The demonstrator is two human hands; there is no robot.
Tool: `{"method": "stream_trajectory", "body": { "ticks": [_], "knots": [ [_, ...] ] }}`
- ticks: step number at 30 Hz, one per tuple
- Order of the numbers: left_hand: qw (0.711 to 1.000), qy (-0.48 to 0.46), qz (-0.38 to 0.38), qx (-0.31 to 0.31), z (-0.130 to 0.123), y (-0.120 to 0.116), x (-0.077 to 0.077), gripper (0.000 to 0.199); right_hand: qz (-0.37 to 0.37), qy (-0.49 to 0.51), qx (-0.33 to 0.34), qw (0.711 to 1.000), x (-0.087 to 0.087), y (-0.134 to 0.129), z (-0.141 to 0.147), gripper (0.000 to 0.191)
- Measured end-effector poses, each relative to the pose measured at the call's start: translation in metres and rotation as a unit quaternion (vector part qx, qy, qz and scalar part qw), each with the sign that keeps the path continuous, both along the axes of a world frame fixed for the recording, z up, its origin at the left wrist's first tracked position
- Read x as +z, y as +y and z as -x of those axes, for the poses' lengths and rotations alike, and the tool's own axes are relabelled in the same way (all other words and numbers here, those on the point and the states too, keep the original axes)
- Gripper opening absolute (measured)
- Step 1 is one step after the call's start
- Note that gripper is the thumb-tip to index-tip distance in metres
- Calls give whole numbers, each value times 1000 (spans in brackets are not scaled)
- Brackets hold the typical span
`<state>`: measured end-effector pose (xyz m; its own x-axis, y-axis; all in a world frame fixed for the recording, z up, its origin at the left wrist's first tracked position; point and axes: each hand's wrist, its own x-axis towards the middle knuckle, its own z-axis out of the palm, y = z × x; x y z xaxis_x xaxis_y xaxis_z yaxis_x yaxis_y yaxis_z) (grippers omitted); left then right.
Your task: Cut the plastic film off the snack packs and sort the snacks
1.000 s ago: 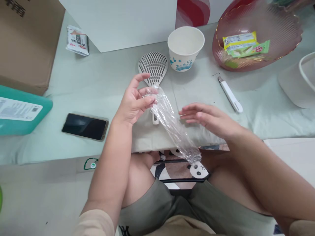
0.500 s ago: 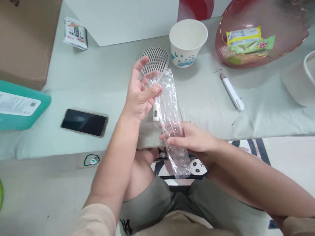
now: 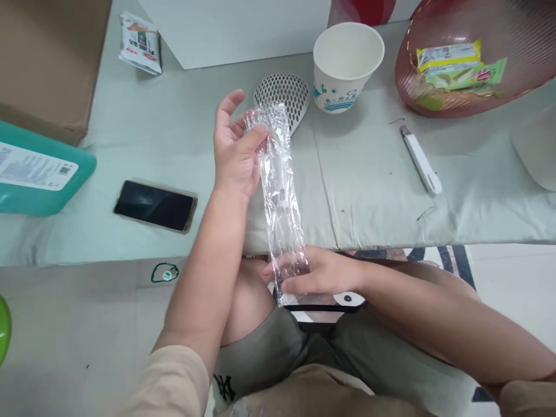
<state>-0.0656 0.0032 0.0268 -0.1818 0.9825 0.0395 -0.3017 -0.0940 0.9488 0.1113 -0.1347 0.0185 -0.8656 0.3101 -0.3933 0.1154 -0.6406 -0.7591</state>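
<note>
A long clear plastic bag (image 3: pixel 284 220) stretches between my two hands above the table's front edge. My left hand (image 3: pixel 238 150) pinches its upper end between thumb and fingers, with the index finger raised. Lower down, my right hand (image 3: pixel 319 269) grips the bag near its bottom end, the fingers behind it and the thumb in front. Behind the bag lies a white spoon with a perforated bowl (image 3: pixel 293 95); its handle shows only through the plastic.
Right of the spoon stands a paper cup (image 3: pixel 343 87), then a white utility knife (image 3: pixel 421 161) and a pink bowl (image 3: pixel 410 87) of wrapped snacks. On the left are a phone (image 3: pixel 154 204), a small packet (image 3: pixel 139 46), a teal container (image 3: pixel 82 168) and a cardboard box (image 3: pixel 52 63).
The bag's lower end and my right hand have moved left, so the bag hangs straighter and now covers the spoon's handle. The view has shifted slightly.
</note>
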Motion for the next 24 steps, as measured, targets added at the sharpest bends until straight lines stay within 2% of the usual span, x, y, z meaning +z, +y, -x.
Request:
{"method": "stream_trajectory", "body": {
  "ticks": [4, 7, 10, 12, 14, 19, 22, 24],
  "knots": [
    [1000, -11, -13, 0, 17, 10, -14, 69, -102, 38, 11, 994, -3, -13, 8, 26],
    [1000, 0, -2, 26, 26, 16, -22, 75, -172, 68, -18, 983, -1, -18, 9, 32],
    [999, 39, 7, 19, 31, 17, -27, 74, -203, 73, -32, 976, 2, -19, 7, 32],
    [998, 62, 0, 3, 32, 17, -28, 72, -183, 55, -19, 981, 1, -18, 6, 31],
    [997, 74, -11, -9, 32, 16, -28, 71, -130, 31, -21, 991, -3, -17, 6, 38],
    [998, 57, -9, -29, 31, 13, -22, 76, -3, 11, -112, 994, -18, -14, 9, 68],
    [998, 44, -15, -38, 29, 11, -18, 76, 14, 14, -70, 997, -20, -15, 9, 61],
    [999, 30, -17, -24, 30, 11, -19, 77, -19, 5, -33, 999, -17, -16, 9, 47]
  ]
}}
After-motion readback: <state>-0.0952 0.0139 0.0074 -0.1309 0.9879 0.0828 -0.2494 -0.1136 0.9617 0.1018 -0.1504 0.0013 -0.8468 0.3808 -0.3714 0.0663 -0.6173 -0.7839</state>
